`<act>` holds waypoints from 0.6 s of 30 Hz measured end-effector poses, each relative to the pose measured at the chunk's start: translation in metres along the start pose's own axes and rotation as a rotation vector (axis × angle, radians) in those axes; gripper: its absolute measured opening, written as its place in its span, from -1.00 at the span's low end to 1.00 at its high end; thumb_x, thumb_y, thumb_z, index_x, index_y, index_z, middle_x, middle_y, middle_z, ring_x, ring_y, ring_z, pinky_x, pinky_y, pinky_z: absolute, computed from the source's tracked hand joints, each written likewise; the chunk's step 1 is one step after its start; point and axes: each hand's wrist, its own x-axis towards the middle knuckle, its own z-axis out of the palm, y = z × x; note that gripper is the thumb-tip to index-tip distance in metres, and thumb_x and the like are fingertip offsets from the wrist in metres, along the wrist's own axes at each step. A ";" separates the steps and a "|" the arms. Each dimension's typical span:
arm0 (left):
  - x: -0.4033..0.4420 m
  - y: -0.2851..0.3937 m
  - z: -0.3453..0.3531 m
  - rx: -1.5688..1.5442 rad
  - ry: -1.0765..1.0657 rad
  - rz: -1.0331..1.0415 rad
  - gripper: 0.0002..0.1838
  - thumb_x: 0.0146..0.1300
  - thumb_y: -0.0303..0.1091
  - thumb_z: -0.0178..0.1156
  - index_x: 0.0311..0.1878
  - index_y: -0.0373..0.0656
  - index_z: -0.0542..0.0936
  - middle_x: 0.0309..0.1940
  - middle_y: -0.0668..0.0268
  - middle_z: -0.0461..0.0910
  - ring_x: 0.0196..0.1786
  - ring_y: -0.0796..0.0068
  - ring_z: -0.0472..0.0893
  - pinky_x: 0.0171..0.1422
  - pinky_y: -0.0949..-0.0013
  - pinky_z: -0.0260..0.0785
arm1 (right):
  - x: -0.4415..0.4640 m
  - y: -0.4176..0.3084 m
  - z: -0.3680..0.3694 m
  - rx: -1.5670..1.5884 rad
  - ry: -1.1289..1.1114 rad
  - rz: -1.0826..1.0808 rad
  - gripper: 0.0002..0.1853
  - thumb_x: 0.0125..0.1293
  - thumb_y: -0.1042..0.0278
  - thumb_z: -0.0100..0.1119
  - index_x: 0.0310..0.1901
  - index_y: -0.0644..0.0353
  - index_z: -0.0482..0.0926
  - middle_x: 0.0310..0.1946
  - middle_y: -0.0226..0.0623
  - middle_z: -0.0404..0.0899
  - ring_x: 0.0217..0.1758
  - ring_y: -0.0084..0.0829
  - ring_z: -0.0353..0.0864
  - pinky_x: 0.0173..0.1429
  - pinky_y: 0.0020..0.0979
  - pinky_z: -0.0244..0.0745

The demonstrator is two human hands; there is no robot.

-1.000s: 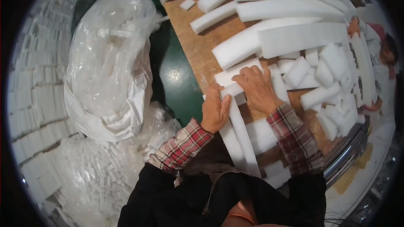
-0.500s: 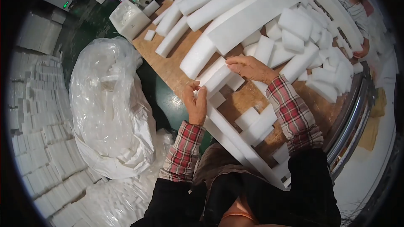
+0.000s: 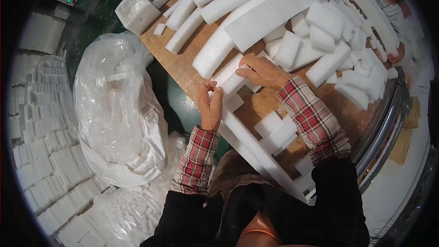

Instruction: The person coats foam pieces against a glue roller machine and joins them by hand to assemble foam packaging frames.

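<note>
A white foam block (image 3: 232, 82) lies at the near left edge of the table, between my two hands. My left hand (image 3: 210, 106) is closed at its near left end, with thumb and fingers bent together. My right hand (image 3: 263, 71) holds the block's other end, fingers over the top and thumb along the side. Just below, a long white foam strip (image 3: 254, 146) runs along the table edge toward my body. Shorter foam pieces (image 3: 277, 132) lie inside that strip on the brown tabletop.
Long foam bars (image 3: 274, 16) and a heap of foam blocks (image 3: 336, 41) cover the far table (image 3: 171, 71). A plastic-wrapped bundle (image 3: 119, 110) stands at left, beside stacked white foam (image 3: 50, 155). Another person's hand (image 3: 397, 52) rests on a foam frame at right.
My right hand has slid left along the foam block, and its stretched fingers have bent around it. My left hand stays at the near end. The view has shifted slightly.
</note>
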 end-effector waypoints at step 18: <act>-0.001 0.001 -0.001 0.012 -0.037 0.027 -0.82 0.17 -0.41 0.01 -0.17 -0.25 0.41 -0.27 0.24 0.38 -0.21 0.36 0.31 0.01 0.39 0.16 | 0.054 -0.046 0.006 -0.909 -0.539 -0.031 -0.78 -0.33 0.32 0.38 -0.48 -0.01 0.67 -0.49 -0.39 0.63 -0.37 -0.33 0.55 -0.12 -0.20 0.35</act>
